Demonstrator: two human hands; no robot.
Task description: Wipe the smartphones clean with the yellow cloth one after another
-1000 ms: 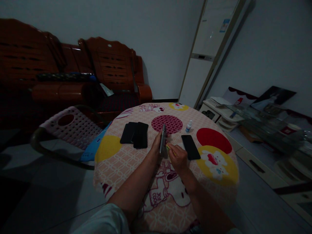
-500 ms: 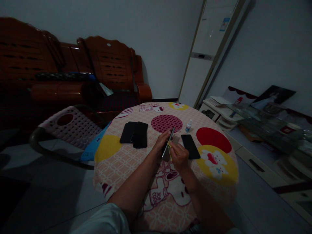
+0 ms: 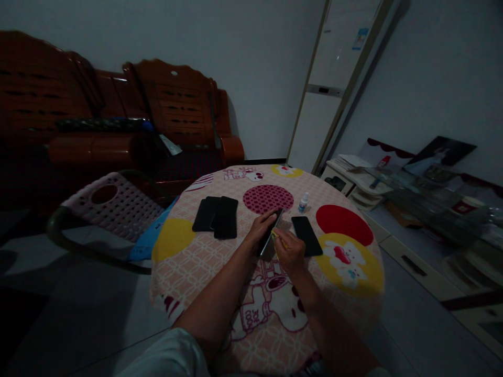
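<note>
**Two hands on a phone above a round table**

The sofa (image 3: 118, 120) of dark red wood is the biggest thing in view; it stands behind the table, along the far wall, with a dark bundle lying on its seat. A tall white cabinet (image 3: 334, 84) rises behind the table to the right. A low shelf (image 3: 365, 183) with papers and glass things runs along the wall right of the table.

The table (image 3: 220, 272) is round and wears a pink cloth with cartoon figures and red and yellow discs. A pink perforated chair (image 3: 113, 204) stands just left of the table, touching its edge or nearly so.

On the table's far left part lie two dark phones (image 3: 216, 215), overlapping each other. A single black phone (image 3: 307, 235) lies flat right of the table's middle, just beside the right hand. A small white bottle (image 3: 303, 202) stands upright behind that phone, near the table's far edge.

Near the middle of the table, the left hand (image 3: 260, 231) is closed around a held phone (image 3: 270, 236), gripping it by its edges and tilting it so it stands slanted above the cloth. The right hand (image 3: 290, 252) is curled, its fingertips pinching a small yellow-green piece (image 3: 278, 239) against the held phone; what that piece is cannot be told in the dim light.
</note>
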